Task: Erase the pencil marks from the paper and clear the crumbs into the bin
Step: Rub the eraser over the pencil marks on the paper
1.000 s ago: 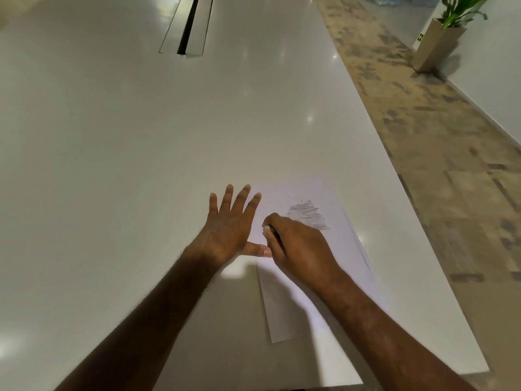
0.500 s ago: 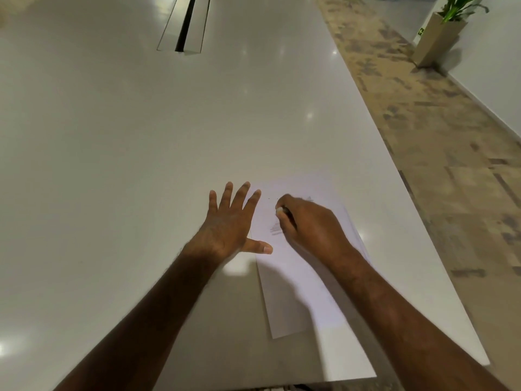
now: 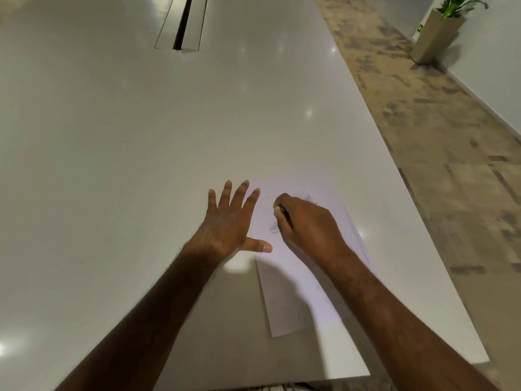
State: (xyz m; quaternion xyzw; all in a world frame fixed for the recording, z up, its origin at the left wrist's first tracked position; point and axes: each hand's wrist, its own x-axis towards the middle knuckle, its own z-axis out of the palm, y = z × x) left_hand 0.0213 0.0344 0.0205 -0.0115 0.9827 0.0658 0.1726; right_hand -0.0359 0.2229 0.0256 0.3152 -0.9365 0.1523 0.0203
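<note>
Right hand [image 3: 306, 227] shifted, hiding most pencil marks [image 3: 275, 228].

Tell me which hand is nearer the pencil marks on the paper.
Right. The right hand lies on the pencil marks, covering most of them. The left hand lies flat at the paper's left edge, beside them.

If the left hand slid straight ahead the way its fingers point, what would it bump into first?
Probably nothing: beyond the left hand there is only bare table. The cable slot lies far off, roughly in that line.
</note>
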